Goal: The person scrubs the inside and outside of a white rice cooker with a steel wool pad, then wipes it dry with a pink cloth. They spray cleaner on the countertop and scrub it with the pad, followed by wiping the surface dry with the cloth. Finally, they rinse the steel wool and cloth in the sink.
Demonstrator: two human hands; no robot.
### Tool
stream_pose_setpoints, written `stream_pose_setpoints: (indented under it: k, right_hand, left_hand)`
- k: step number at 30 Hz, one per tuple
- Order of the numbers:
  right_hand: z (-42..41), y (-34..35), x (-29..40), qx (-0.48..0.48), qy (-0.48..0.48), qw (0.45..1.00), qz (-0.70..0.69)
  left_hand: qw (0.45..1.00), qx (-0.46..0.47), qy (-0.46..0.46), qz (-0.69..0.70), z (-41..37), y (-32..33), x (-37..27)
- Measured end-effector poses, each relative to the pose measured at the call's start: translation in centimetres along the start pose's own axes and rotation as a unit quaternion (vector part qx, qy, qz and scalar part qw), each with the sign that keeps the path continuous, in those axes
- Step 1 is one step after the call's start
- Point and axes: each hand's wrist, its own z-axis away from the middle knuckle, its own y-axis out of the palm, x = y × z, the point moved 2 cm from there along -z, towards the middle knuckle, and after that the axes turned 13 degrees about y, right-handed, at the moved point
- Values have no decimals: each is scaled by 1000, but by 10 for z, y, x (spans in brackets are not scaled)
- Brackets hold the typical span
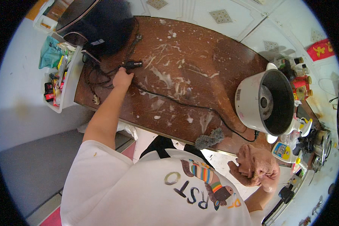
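My left hand (123,78) reaches across the brown wooden tabletop (192,82) to a black plug or socket end (132,64) among tangled black cords; whether its fingers grip it is not clear. From beside that hand a black power cord (183,103) runs right towards the white cooker pot (250,99), which has a dark interior. My right hand (268,182), at the lower right off the table's front edge, is closed on a crumpled brown cloth (251,165). White foam and wet streaks mark the tabletop. A grey scrubbing pad or cloth (209,138) lies at the front edge.
A large dark appliance (101,31) stands at the back left, beside a white bin (70,82) of packets. A loose plug (95,99) lies near the left edge. Spray bottles, one with a blue and yellow label (284,152), and seasoning bottles (302,82) stand at the right.
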Motion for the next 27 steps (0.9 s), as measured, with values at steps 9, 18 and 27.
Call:
stream_pose_setpoints:
  k: [9, 18, 27]
  right_hand:
    - [-52, 127, 12, -80, -2, 994, 74]
    - [-127, 254, 25, 20, 8, 969, 246]
    - [-110, 190, 44, -180, -119, 976, -29]
  left_hand:
    - [718, -42, -23, 694, 32, -7, -19]
    - [584, 162, 235, 760, 150, -63, -122]
    - [818, 80, 382, 423, 71, -25, -46]
